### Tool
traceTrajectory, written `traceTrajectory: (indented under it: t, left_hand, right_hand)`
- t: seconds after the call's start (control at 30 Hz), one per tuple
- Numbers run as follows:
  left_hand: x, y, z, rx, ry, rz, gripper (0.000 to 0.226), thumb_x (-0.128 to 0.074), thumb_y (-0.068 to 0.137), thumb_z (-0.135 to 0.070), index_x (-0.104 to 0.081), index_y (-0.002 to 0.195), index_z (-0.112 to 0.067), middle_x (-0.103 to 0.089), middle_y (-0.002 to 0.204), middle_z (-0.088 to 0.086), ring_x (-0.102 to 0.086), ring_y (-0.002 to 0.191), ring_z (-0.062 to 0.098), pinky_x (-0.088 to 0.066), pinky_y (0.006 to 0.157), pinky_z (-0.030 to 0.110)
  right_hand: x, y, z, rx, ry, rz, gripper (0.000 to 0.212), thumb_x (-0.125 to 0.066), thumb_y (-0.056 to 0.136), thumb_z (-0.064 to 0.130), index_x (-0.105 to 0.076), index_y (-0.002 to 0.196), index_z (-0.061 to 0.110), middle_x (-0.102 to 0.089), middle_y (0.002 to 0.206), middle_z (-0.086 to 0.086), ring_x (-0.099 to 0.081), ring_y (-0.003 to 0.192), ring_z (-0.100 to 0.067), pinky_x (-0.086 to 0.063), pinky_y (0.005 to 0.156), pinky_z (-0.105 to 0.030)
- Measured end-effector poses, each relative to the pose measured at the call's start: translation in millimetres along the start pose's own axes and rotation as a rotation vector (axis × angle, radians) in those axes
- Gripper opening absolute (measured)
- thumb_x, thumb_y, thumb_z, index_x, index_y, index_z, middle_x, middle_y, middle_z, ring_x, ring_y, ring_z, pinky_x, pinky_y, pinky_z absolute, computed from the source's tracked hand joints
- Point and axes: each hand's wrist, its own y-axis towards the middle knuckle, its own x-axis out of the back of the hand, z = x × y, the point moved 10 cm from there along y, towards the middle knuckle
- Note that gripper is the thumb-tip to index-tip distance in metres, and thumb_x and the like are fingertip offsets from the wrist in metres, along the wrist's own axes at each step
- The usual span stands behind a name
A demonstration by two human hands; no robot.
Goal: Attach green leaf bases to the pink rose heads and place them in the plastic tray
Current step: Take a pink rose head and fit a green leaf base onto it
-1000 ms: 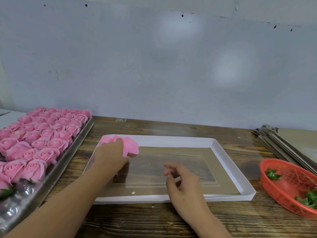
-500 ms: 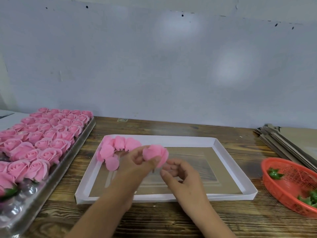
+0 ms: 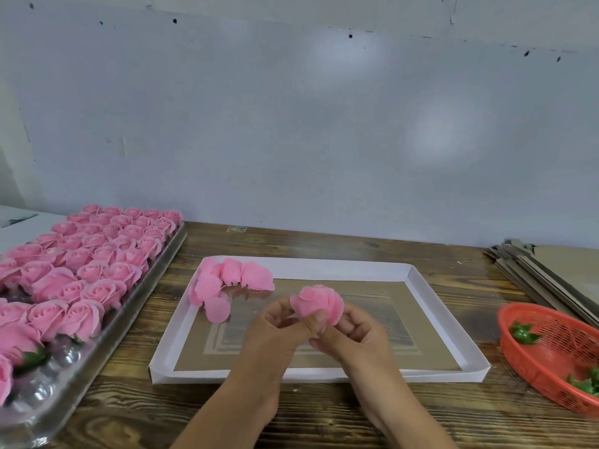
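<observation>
Head camera looks down on a dark wooden table [image 3: 324,413] against a pale wall [image 3: 291,124]. Centre frame, left hand [image 3: 278,328] and right hand [image 3: 353,335] both pinch one pink rose head [image 3: 319,303] above the white tray [image 3: 447,322]. Plastic tray [image 3: 107,338] of roses sits left, leaf bases [image 3: 523,333] in the red basket [image 3: 531,371] right. No readable writing.
</observation>
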Motion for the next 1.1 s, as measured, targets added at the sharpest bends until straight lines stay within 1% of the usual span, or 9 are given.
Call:
traceTrajectory:
  t: [0.13, 0.23, 0.4, 0.57, 0.67, 0.77, 0.87, 1.0, 1.1]
  left_hand:
    - [-11.3, 0.3, -0.8, 0.0, 0.002, 0.122, 0.05, -0.089, 0.068, -0.042, -0.074, 0.112, -0.023, -0.075, 0.114, 0.006, -0.067, 0.114, 0.021, -0.051, 0.099, 0.04]
    - [-22.6, 0.9, 2.7, 0.033, -0.007, 0.233, 0.055, -0.086, 0.07, -0.045, -0.072, 0.116, -0.017, -0.071, 0.118, 0.014, -0.066, 0.116, 0.029, -0.051, 0.105, 0.046]
    - [-33.0, 0.5, 4.0, 0.073, 0.049, 0.361, 0.047, -0.077, 0.077, -0.049, -0.075, 0.115, -0.022, -0.073, 0.118, 0.011, -0.069, 0.114, 0.024, -0.056, 0.098, 0.039]
    - [-25.5, 2.8, 0.8, 0.007, 0.109, 0.2, 0.031, -0.068, 0.084, -0.049, -0.078, 0.106, -0.029, -0.077, 0.105, 0.003, -0.074, 0.1, 0.017, -0.059, 0.079, 0.03]
    - [-24.6, 3.5, 0.0, -0.022, 0.064, 0.148, 0.032, -0.067, 0.081, -0.047, -0.079, 0.1, -0.025, -0.077, 0.104, 0.003, -0.074, 0.1, 0.018, -0.061, 0.078, 0.032]
    - [-26.3, 3.4, -7.8, -0.059, 0.014, 0.151, 0.03, -0.068, 0.079, -0.046, -0.078, 0.092, -0.021, -0.077, 0.107, 0.001, -0.072, 0.1, 0.025, -0.058, 0.079, 0.034]
    - [-30.7, 1.2, -15.8, -0.103, 0.023, 0.162, 0.033, -0.068, 0.081, -0.05, -0.073, 0.083, -0.017, -0.078, 0.1, 0.004, -0.056, 0.077, 0.033, -0.043, 0.077, 0.04]
    - [-25.9, 0.7, -26.4, -0.187, 0.016, 0.066, 0.044, -0.069, 0.073, -0.058, -0.069, 0.073, -0.014, -0.076, 0.082, 0.007, -0.066, 0.063, 0.016, -0.056, 0.059, 0.027]
    - [-23.5, 1.3, -26.9, -0.206, 0.043, 0.034, 0.036, -0.065, 0.073, -0.053, -0.07, 0.068, -0.018, -0.074, 0.08, 0.006, -0.068, 0.069, 0.018, -0.058, 0.062, 0.028]
  right_hand:
    - [-4.5, -0.1, 0.4, -0.037, 0.159, 0.036, 0.039, -0.081, 0.076, 0.023, -0.073, 0.112, 0.011, -0.072, 0.113, -0.02, -0.068, 0.108, -0.032, -0.057, 0.086, -0.031]
    - [-17.3, -3.7, -3.1, -0.129, 0.289, 0.147, 0.045, -0.081, 0.076, 0.023, -0.07, 0.115, 0.003, -0.068, 0.115, -0.025, -0.068, 0.102, -0.031, -0.058, 0.087, -0.032]
    - [-33.6, -13.7, -7.7, -0.286, 0.439, 0.302, 0.031, -0.076, 0.076, 0.014, -0.072, 0.103, 0.0, -0.066, 0.085, -0.017, -0.067, 0.074, -0.02, -0.058, 0.071, -0.026]
    - [-41.9, -17.1, -7.2, -0.285, 0.442, 0.346, 0.04, -0.079, 0.079, 0.017, -0.069, 0.115, 0.003, -0.067, 0.096, -0.015, -0.066, 0.082, -0.018, -0.057, 0.074, -0.026]
    - [-36.8, -14.5, -14.7, -0.296, 0.413, 0.278, 0.051, -0.089, 0.068, 0.025, -0.071, 0.11, 0.001, -0.066, 0.094, -0.016, -0.065, 0.077, -0.018, -0.057, 0.07, -0.025]
    - [-39.4, -19.2, -20.1, -0.401, 0.494, 0.292, 0.038, -0.081, 0.075, 0.026, -0.07, 0.1, 0.0, -0.065, 0.079, -0.015, -0.063, 0.063, -0.016, -0.056, 0.062, -0.024]
    - [-45.6, -27.5, -24.7, -0.548, 0.582, 0.327, 0.031, -0.071, 0.076, 0.028, -0.071, 0.093, 0.001, -0.062, 0.068, -0.015, -0.061, 0.055, -0.018, -0.053, 0.053, -0.025]
    - [-41.4, -24.1, -23.4, -0.507, 0.473, 0.285, 0.026, -0.067, 0.079, 0.029, -0.073, 0.093, 0.008, -0.063, 0.073, -0.012, -0.059, 0.056, -0.016, -0.051, 0.054, -0.024]
    - [-36.9, -18.9, -20.8, -0.433, 0.447, 0.237, 0.027, -0.067, 0.083, 0.024, -0.068, 0.104, 0.008, -0.06, 0.074, -0.008, -0.057, 0.056, -0.012, -0.049, 0.055, -0.019]
